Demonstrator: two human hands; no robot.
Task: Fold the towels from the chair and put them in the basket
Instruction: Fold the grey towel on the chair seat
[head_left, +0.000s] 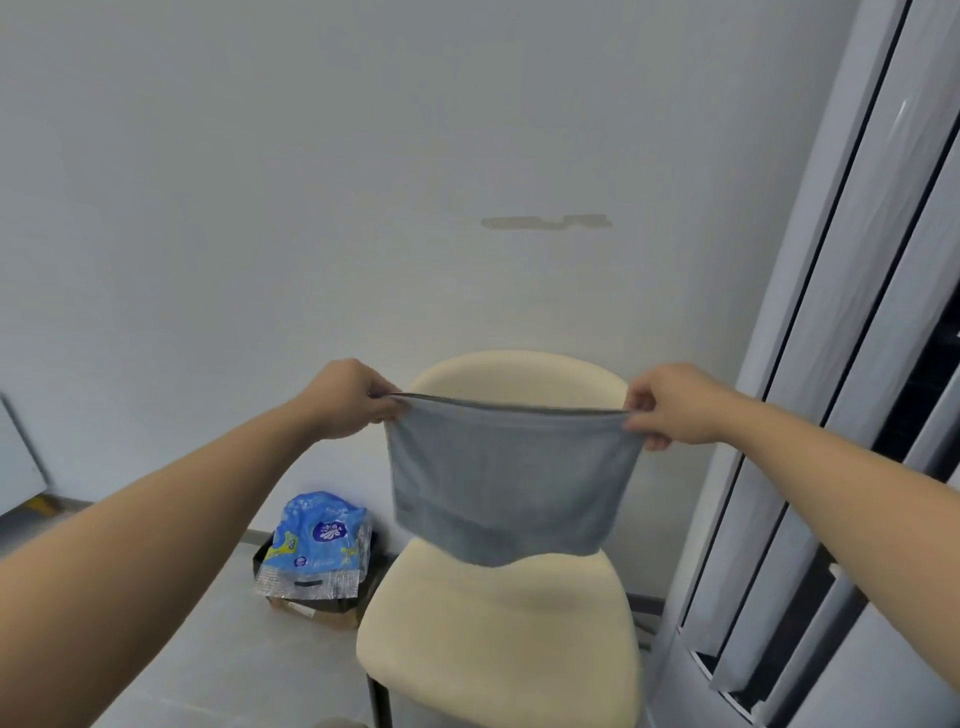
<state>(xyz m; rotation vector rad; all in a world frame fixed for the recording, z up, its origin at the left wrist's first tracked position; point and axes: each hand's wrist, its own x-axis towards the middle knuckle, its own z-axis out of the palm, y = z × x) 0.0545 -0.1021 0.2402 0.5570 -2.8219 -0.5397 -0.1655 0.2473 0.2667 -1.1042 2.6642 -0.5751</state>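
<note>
A grey towel (506, 483) is held stretched by its top edge between two hands, above a cream chair (498, 629). Its upper left corner is pinched by the left hand (349, 401), fingers curled over the hem. The upper right corner is gripped in the same way by the right hand (669, 406). The fingertips of both hands are tucked against the cloth and cannot be told apart. Two layers appear to be shown along the top edge. A faint line is seen across the lower part of the towel, with a slightly darker band below it. The bottom edge is blurred over the far part of the seat — whether the cushion is touched cannot be told.

Most of the chair's backrest is covered by the cloth, and only its rounded top and sides are left in sight. The near end of the seat and the dark legs are cut off at the bottom of the frame. Both forearms are cropped at the lower corners.

Left of the chair, on the grey floor, a blue printed plastic packet (318, 540) is lodged in a dark-lined cardboard box (311, 608) — the box's far side is hidden by it. At right, a tall white unit (841, 338) is cut off by the frame edge. A scuffed patch (545, 222) is seen on the pale wall behind.
</note>
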